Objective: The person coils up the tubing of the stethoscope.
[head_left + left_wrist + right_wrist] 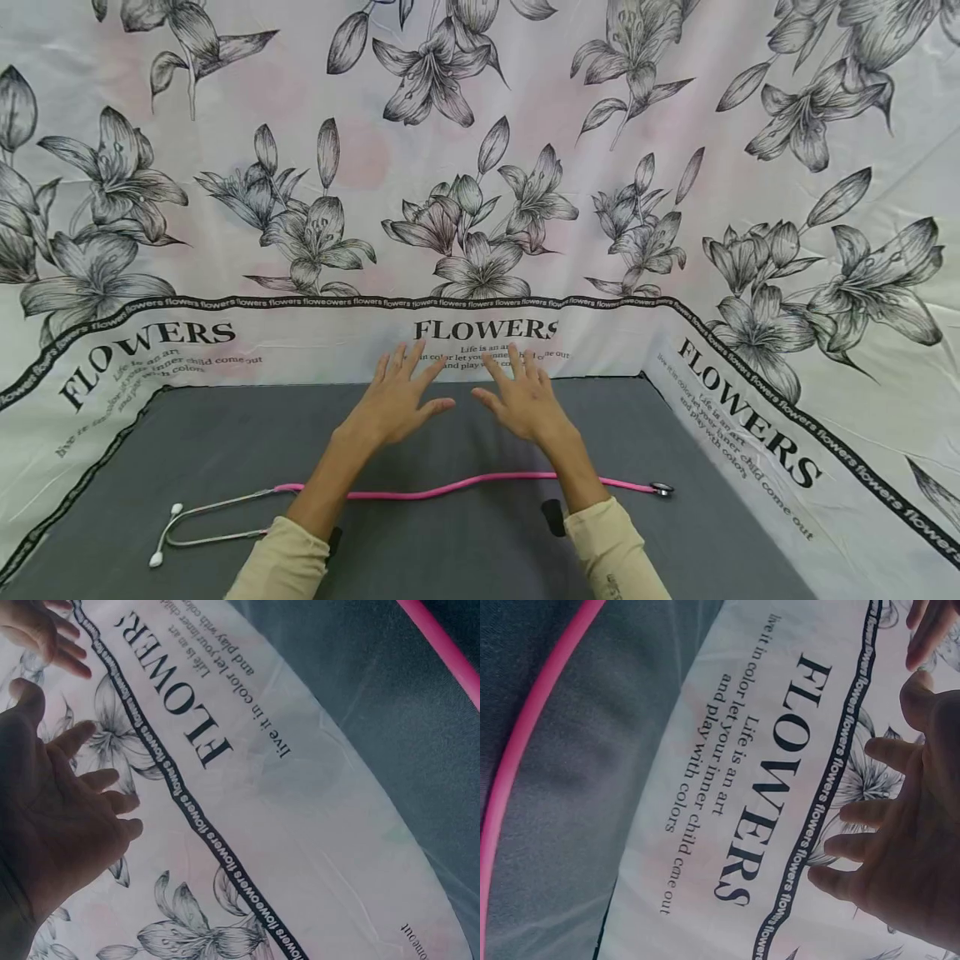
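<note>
A stethoscope with a pink tube (457, 486) lies stretched from left to right across the grey table in the head view. Its metal earpieces (177, 527) point left, and the round chest piece (662, 489) is at the right end. Both hands hover beyond the tube with fingers spread and nothing in them: the left hand (393, 400) left of centre, the right hand (528, 400) right of it, thumbs facing each other. My forearms cross over the tube and hide parts of it. Each wrist view shows a stretch of pink tube (442, 649), (529, 742) apart from the hand.
The grey table top (450, 550) is bordered at the back and sides by a white cloth (360, 350) printed with lilies and the word FLOWERS. A small black piece (553, 517) shows beside the right sleeve (618, 546).
</note>
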A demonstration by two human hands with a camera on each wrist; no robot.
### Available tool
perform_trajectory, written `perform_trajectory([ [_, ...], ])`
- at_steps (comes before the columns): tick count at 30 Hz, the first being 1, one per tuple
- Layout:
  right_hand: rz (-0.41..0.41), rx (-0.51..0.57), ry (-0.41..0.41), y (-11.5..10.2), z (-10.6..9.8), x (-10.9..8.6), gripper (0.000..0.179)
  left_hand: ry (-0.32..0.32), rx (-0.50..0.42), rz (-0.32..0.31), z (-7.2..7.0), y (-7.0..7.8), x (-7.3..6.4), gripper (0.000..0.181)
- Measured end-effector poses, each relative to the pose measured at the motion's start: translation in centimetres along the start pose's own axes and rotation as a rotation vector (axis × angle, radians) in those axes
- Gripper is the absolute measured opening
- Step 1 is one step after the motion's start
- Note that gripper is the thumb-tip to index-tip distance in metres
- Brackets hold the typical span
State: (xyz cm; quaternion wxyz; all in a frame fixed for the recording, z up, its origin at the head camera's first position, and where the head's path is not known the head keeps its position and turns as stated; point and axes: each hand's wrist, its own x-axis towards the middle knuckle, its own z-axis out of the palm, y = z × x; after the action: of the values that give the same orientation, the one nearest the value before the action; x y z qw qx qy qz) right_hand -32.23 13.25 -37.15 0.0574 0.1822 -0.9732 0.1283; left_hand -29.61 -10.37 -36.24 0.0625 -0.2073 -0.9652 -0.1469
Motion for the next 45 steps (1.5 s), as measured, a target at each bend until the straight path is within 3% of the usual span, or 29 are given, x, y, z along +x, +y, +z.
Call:
perform_trajectory([
  [21, 0.0, 0.019, 0.011, 1.0, 0.3, -0.5, 0.066, -0.024, -0.014, 0.012, 1.4, 0.3, -0.6, 0.072],
  [31, -0.008, 0.042, -0.024, 0.1, 0.5, -0.1, 0.066, -0.031, 0.002, 0.004, 1.5, -0.8, -1.0, 0.069],
  [36, -0.062, 0.079, -0.047, -1.6, 0.9, 0.1, 0.063, -0.037, 0.019, -0.027, 1.1, -2.9, -2.8, 0.067],
  [45, -0.197, 0.082, -0.122, -6.2, 3.0, 0.3, 0.059, -0.076, 0.063, -0.081, 1.6, -7.8, -7.9, 0.066],
])
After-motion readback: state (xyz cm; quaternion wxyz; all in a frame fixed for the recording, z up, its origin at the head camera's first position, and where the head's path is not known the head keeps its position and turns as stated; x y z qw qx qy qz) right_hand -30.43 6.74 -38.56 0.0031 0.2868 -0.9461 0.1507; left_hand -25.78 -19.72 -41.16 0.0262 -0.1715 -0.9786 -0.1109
